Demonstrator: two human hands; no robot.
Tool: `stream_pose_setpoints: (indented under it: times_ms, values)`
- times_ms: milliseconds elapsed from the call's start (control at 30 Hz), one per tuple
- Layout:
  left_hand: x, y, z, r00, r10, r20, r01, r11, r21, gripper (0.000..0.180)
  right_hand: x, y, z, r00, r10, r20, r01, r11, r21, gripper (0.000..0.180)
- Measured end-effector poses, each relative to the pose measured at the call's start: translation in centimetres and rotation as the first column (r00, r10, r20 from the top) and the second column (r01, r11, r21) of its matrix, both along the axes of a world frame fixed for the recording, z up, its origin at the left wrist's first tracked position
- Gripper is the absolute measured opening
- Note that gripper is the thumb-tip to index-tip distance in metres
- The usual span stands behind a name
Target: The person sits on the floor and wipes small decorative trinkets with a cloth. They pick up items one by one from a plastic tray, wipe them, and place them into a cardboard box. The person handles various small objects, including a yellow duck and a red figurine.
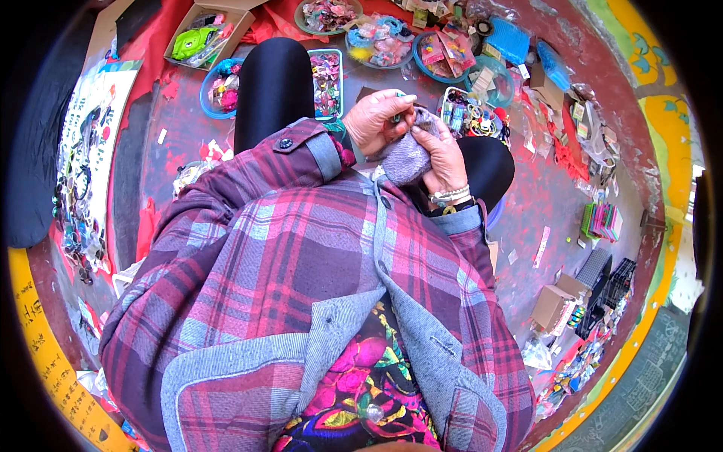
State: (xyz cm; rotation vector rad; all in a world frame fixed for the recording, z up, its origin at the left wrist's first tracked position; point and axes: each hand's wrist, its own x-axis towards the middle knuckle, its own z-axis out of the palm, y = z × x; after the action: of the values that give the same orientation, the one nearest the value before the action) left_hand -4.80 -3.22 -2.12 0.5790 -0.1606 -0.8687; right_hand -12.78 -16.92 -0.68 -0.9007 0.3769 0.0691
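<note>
In front of my lap, my right hand (444, 157) grips a soft purple-grey piece of knitted fabric (407, 158), with the thumb pressed on its upper side. The cloth bunches between both hands and hangs toward the jacket front. My left hand (376, 122) is at its upper left edge, fingers curled and pinched together. Whatever is between those fingers is too small to make out. Just beyond the right hand stands a white tray (471, 113) of small coloured items and dark bands.
Bowls of small accessories (376, 41) line the far side. A tray of colourful pieces (326, 83) stands beside my left knee. An open cardboard box (207, 34) is at the far left. On the right are a green-and-pink basket (601, 221) and a small carton (557, 305).
</note>
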Motion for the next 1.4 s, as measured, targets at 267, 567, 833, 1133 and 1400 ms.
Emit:
stream_pose_setpoints:
  times_ms: [267,567,833,1133,1400]
  values:
    - [1.6,1.5,1.3,0.999,0.035,0.029,-0.040,0.978,0.205,0.012,-0.4,-1.4,2.3,0.928,-0.314,0.198,0.350,0.920,-0.179,0.032]
    - [-0.8,0.5,2.9,0.982,-0.065,0.175,-0.006,0.927,0.375,0.011,-0.1,0.4,2.5,0.930,-0.225,0.290,0.325,0.874,-0.362,0.029]
    - [-0.7,0.7,2.9,0.988,-0.019,0.151,-0.047,0.904,0.425,0.009,-0.1,0.1,2.6,0.915,-0.291,0.279,0.380,0.856,-0.351,0.029]
    - [1.4,1.3,0.3,0.990,0.131,0.057,-0.142,0.846,0.514,0.008,-0.5,-8.2,1.8,0.829,-0.498,0.253,0.506,0.862,0.037,0.030]
    - [3.6,-2.8,-7.5,0.995,0.071,-0.073,0.003,0.693,0.721,0.013,-1.3,-8.9,0.3,0.802,-0.528,0.278,0.464,0.845,0.266,0.045]
